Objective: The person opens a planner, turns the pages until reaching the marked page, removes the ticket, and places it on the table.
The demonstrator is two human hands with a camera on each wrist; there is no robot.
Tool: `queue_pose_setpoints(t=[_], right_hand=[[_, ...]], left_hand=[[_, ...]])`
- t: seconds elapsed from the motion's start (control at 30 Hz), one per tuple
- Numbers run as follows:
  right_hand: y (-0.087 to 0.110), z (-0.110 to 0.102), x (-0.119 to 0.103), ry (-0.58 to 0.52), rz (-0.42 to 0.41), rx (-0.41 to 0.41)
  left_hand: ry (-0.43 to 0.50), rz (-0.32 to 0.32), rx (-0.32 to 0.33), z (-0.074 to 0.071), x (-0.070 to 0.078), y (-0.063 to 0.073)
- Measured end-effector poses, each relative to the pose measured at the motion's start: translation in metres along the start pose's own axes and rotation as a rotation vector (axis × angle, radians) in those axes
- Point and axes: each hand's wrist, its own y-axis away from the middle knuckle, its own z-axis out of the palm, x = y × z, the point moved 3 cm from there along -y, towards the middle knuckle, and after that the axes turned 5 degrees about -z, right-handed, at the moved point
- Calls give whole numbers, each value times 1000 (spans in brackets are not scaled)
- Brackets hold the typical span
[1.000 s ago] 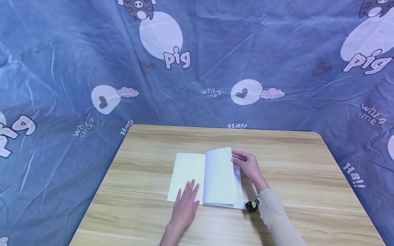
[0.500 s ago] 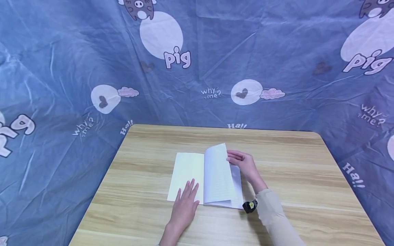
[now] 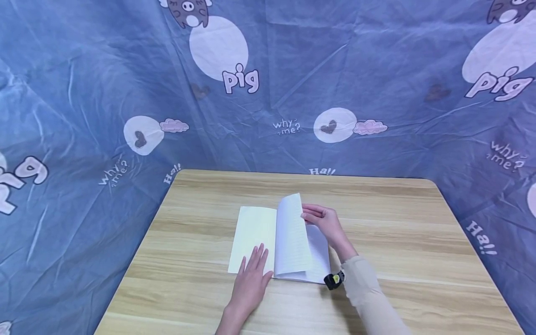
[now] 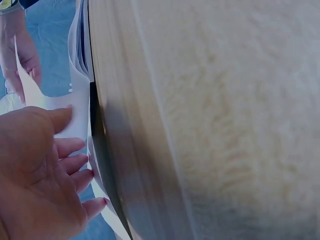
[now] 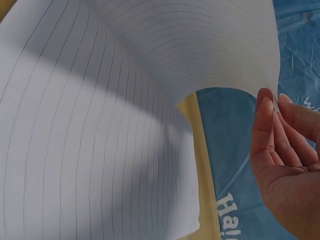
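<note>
An open notebook point(image 3: 255, 232) lies on the table, its left page plain and its right side ruled. My right hand point(image 3: 324, 223) pinches the outer edge of a ruled page point(image 3: 291, 237) and lifts it, so the sheet curves up from the spine. In the right wrist view the thumb and fingertips meet on the corner of that page point(image 5: 225, 50), above the lined page beneath point(image 5: 100, 150). My left hand point(image 3: 250, 284) rests with spread, straight fingers on the lower part of the left page. The left wrist view shows this hand point(image 4: 45, 170) beside the notebook's edge.
The notebook sits mid-way on a light wooden table point(image 3: 192, 223). A blue patterned cloth point(image 3: 268, 93) hangs behind and at both sides. A small black device point(image 3: 334, 280) is strapped at the right wrist, near the notebook's lower right corner.
My right hand has moved left with the page, raising it and curving it further toward the spine. More of the sheet beneath shows. The left hand has stayed nearly in place.
</note>
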Motion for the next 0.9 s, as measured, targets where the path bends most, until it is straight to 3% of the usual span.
queue_pose_setpoints(t=[0.17,0.57,0.73,0.9], right_hand=[[-3,9,1,-31,2,-1],[-3,26,1,-54,-25,-7],[-4,33,1,-70,-33,-9],[-4,40,4,-73,-24,-12]], left_hand=[[34,14,38,0,0,1],[6,121,257,-13,15,-8],[-22,162,259,-18,28,-13],[-125,192,253,-18,37,-17]])
